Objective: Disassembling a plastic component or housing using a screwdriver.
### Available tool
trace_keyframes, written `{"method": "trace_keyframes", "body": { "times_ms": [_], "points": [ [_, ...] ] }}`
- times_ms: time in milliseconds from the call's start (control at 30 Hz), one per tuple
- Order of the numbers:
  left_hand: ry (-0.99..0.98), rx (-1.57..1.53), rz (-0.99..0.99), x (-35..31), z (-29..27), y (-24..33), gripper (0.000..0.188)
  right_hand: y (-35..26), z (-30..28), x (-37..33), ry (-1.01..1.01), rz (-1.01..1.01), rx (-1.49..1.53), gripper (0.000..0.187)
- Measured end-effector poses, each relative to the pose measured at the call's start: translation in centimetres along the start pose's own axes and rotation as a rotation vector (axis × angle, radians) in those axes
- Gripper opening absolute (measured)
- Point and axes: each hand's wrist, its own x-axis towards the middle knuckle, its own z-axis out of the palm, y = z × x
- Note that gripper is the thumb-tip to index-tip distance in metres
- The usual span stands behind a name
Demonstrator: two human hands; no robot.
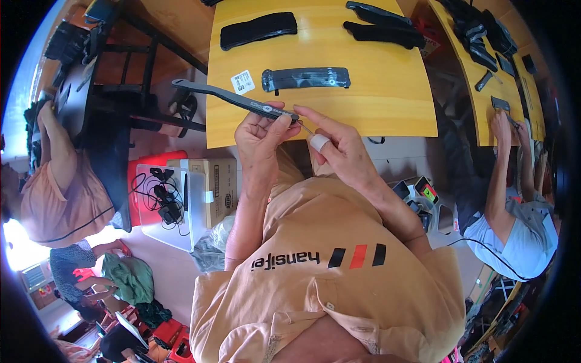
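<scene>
In my left hand is a long, flat, dark grey strap-like strip with pale printing near the held end. Its far end reaches up to the left, over the table's front corner. Close by, my right hand, with white tape around one digit, pinches a thin metal pin-like piece against the strip's near end; its exact kind is too small to tell. Beyond my hands, a similar dark strip with a glossy surface lies on the yellow wooden table, beside a white printed label.
Black fabric sleeves and more black pieces rest along the table's far side. A clear plastic bin with cables and a cardboard box stand on the floor at left. People work at tables on both sides.
</scene>
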Motion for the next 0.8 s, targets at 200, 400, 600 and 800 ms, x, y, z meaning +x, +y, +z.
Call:
{"method": "trace_keyframes", "body": {
  "times_ms": [200,400,600,800],
  "points": [
    [-0.013,-0.007,0.001,-0.1,-0.2,0.0,0.025,0.2,0.0,0.1,-0.010,0.001,0.052,0.047],
    [0.019,0.152,0.125,-0.5,0.2,-0.2,0.028,0.2,-0.1,0.0,-0.018,0.019,0.045,0.042],
    [0.030,0.307,0.245,-0.7,0.3,-0.4,0.026,0.3,0.1,-0.2,0.004,0.012,0.076,0.041],
    [0.044,0.381,0.373,-1.1,0.9,-0.5,0.027,-0.6,-0.1,-0.6,-0.029,0.170,0.429,0.041]
  ]
}}
